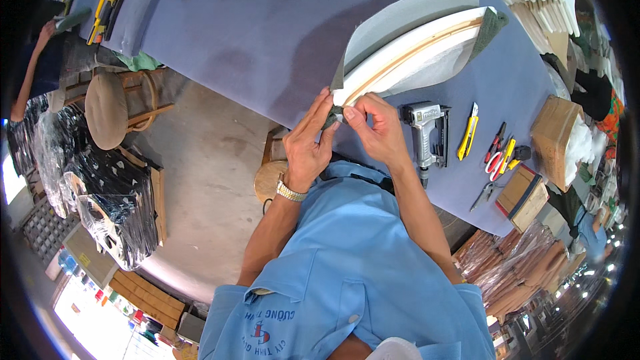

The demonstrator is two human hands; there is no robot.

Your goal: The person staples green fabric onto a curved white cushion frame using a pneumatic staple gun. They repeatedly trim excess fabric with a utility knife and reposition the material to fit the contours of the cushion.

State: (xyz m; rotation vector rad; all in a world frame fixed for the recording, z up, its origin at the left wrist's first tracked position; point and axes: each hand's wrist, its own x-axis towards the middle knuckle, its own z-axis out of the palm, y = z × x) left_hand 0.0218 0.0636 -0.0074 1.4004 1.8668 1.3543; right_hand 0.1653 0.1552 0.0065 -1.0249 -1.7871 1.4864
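Observation:
A curved panel point(417, 53) with white padding and a wooden strip along its edge lies on the blue-grey table, pale fabric flaring out on both sides. Dark green fabric point(335, 115) wraps its near end, and a similar green patch shows at the far end. My left hand point(308, 141) holds that near corner from the left, fingers extended along it and thumb against the green fabric. From the right, my right hand point(379, 128) pinches the same fabric between thumb and curled fingers. What lies under the fingertips is hidden. A silver staple gun point(425, 127) lies just right of my right hand.
Right of the staple gun lie a yellow utility knife point(469, 132), red-handled scissors point(494, 162) and pliers point(482, 197). A wooden box point(522, 195) and a cardboard box point(559, 135) stand beyond. Stools point(270, 181) are at left. Another person's arm point(30, 70) shows far left.

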